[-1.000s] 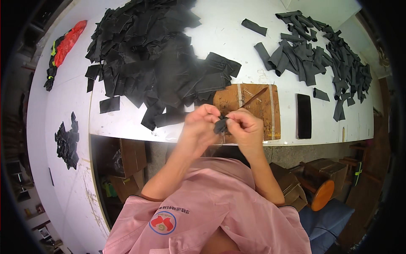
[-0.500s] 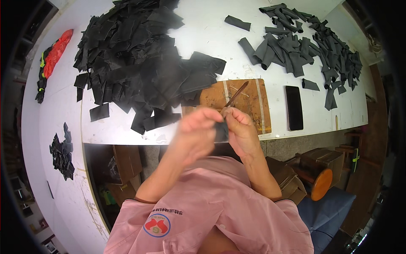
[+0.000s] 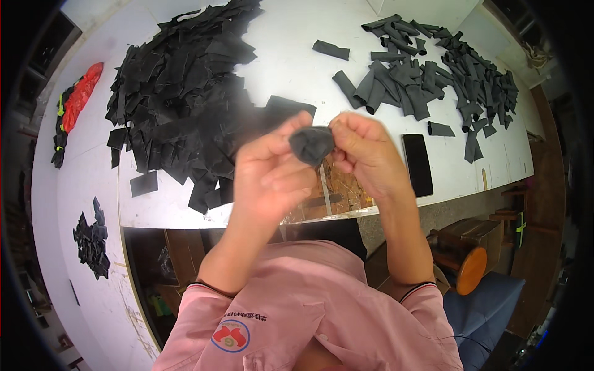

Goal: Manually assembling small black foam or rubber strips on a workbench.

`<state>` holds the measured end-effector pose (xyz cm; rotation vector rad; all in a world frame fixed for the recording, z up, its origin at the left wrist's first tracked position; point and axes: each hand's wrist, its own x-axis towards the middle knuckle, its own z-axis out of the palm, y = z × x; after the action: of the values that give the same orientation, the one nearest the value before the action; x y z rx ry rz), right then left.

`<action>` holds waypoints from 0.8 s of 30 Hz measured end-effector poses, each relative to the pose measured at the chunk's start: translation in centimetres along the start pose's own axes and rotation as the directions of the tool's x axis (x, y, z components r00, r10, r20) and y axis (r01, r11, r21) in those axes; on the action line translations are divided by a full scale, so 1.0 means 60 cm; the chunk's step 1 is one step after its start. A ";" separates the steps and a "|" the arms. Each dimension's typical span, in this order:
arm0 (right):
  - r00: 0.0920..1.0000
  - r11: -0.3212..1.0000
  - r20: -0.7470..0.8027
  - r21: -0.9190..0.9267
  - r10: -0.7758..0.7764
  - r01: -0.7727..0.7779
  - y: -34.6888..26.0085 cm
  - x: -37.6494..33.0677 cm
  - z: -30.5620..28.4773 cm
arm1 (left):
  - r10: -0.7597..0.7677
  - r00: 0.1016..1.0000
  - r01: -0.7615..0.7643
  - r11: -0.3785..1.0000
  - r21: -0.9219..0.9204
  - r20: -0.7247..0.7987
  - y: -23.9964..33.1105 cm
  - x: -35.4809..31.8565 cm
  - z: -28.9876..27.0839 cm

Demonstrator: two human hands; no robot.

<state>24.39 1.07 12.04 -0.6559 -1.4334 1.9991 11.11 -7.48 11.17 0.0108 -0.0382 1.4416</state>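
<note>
Between my hands, over the table's near edge, a small dark grey fabric tube [image 3: 311, 146] is held up with its rounded end or mouth toward me. My left hand [image 3: 272, 167], partly blurred, is closed on its left edge. My right hand [image 3: 369, 151] pinches its right edge between thumb and fingers. Beneath the hands lies a worn brown board [image 3: 349, 185], largely covered by them. A dark strip [image 3: 318, 201] rests on its near part; I cannot make out what it is. Flat black fabric pieces [image 3: 179, 93] form a big heap left of my hands.
Dark fabric tubes [image 3: 396, 83] lie scattered at the far right of the white table [image 3: 278, 37]. A black phone [image 3: 418, 165] is right of the board. A red plastic bag [image 3: 82, 93] and a small dark fabric pile [image 3: 91, 241] sit leftward. Below stands a round-topped wooden stool [image 3: 471, 271].
Both hands have risen away from me and spread apart, with the fabric tube now showing between them. The brown pointed stick that stood out above the right hand no longer shows there.
</note>
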 end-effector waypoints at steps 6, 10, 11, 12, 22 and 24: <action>0.972 0.927 0.098 0.295 0.212 -0.232 0.078 -0.007 -0.032 | -0.010 0.978 0.050 0.981 0.188 -0.210 -0.008 -0.015 -0.091; 0.981 0.978 0.124 0.133 0.146 -0.163 0.073 0.013 -0.042 | 0.560 0.775 -0.260 -0.139 0.955 0.293 -0.018 0.001 -0.056; 0.995 0.997 0.065 -0.028 0.080 -0.078 0.068 0.013 -0.040 | 0.459 0.805 -0.294 -0.243 0.924 0.376 -0.009 0.005 -0.045; 1.000 0.981 0.015 -0.194 0.004 -0.001 0.061 0.012 -0.037 | 0.346 0.825 -0.334 -0.340 0.879 0.447 -0.001 0.008 -0.036; 0.800 0.114 0.371 -0.874 -0.471 0.472 0.068 -0.006 -0.027 | 0.554 0.830 -0.322 0.380 0.867 0.065 -0.026 -0.014 -0.054; 0.824 0.151 0.337 -0.883 -0.455 0.444 0.079 -0.010 -0.041 | 0.563 0.822 -0.329 0.347 0.878 0.085 -0.031 0.006 -0.066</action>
<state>25.65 1.11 6.81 -0.5325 -2.4243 0.4482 13.09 -7.24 7.25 0.7454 1.0059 1.8764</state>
